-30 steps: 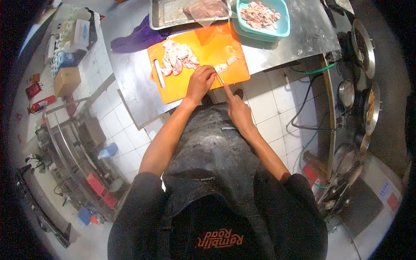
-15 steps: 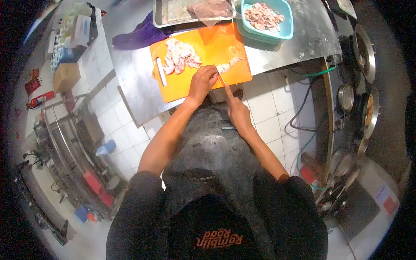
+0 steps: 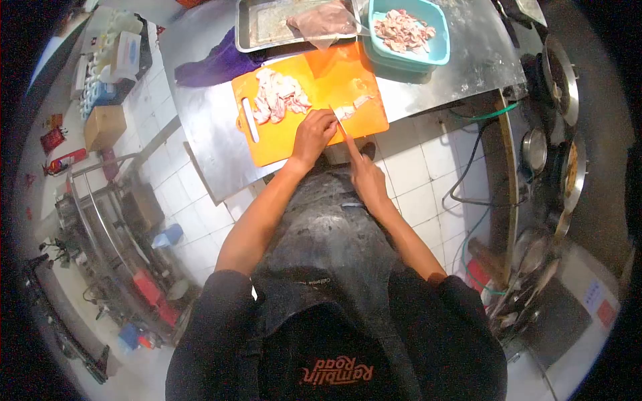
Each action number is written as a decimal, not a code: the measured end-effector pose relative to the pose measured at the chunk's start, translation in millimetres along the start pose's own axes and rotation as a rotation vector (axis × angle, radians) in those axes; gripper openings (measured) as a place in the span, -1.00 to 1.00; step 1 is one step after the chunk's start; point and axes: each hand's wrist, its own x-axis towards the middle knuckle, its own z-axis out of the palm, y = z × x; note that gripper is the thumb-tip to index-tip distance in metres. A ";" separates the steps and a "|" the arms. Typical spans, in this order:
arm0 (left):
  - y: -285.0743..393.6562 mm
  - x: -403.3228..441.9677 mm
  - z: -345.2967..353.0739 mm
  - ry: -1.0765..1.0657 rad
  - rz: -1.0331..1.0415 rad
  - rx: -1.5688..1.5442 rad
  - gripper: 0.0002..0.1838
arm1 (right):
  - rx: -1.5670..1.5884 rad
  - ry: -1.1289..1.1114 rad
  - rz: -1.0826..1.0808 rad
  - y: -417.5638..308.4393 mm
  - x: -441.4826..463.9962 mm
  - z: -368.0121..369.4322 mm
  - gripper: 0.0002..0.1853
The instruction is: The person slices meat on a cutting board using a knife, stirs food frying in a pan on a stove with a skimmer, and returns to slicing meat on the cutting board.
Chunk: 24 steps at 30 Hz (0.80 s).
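Note:
My right hand (image 3: 368, 179) is closed round the handle of a knife (image 3: 342, 124), its blade pointing away from me over the near edge of an orange cutting board (image 3: 267, 152). Close against the blade's left side, my left hand (image 3: 313, 137) has its fingers curled down on the board; whatever lies under them is hidden. A heap of raw pale-pink meat (image 3: 279, 95) lies on the board beyond my left hand. Just right of the blade tip are a few small cut meat pieces (image 3: 346, 111).
Behind the board stand a metal tray (image 3: 250, 30) with a plastic bag of meat (image 3: 324, 21) and a teal tub (image 3: 408, 59) of cut meat. A purple cloth (image 3: 212, 65) lies at left on the steel table (image 3: 461, 73). Pans (image 3: 560, 80) line the right side.
The view has shifted slightly, so the board and table sit a little differently. Both hands keep nearly the same place, with the knife still beside my left fingers.

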 end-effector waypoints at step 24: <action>-2.6 -18.5 -37.7 -0.052 0.030 -0.027 -0.83 | 0.008 -0.039 -0.038 -17.4 -14.8 -22.2 -0.17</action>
